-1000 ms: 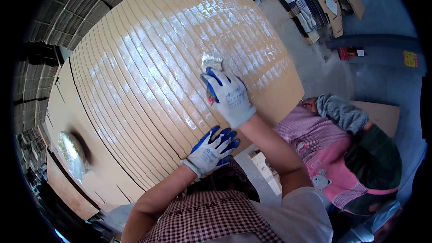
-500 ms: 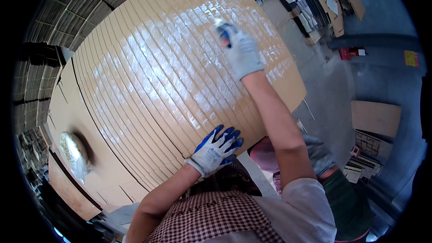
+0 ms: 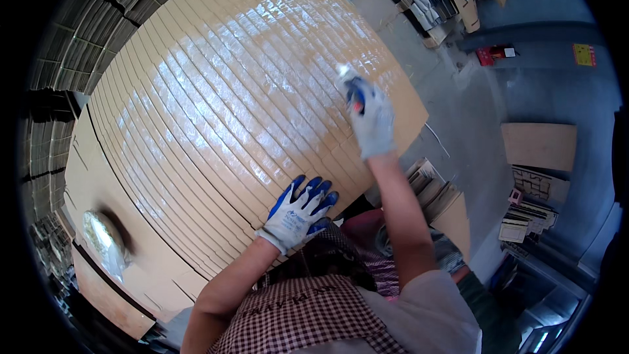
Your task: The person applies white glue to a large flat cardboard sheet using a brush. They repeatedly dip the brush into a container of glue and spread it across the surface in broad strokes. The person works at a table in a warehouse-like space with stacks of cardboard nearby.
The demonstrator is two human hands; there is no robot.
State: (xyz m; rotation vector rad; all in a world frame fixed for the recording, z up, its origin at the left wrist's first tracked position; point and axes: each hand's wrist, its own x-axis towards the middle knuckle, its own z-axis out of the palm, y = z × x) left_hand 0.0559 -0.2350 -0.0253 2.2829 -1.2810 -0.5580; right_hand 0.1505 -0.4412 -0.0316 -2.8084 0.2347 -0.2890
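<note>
The fingers of my right hand [image 3: 373,118] are clamped around a brush [image 3: 345,73], blurred, its pale bristles over the right part of the overlapping cardboard sheets [image 3: 226,226]. My left hand [image 3: 295,216] lies on their near edge, fingers spread apart. A glossy whitish coating [image 3: 196,95] streaks the sheets. Farther left, a round plastic-wrapped bundle [image 3: 103,239] sits on cardboard. Beneath my right forearm shows a co-worker's sleeve [image 3: 447,254]; bound stacks [image 3: 75,46] stand at upper left.
</note>
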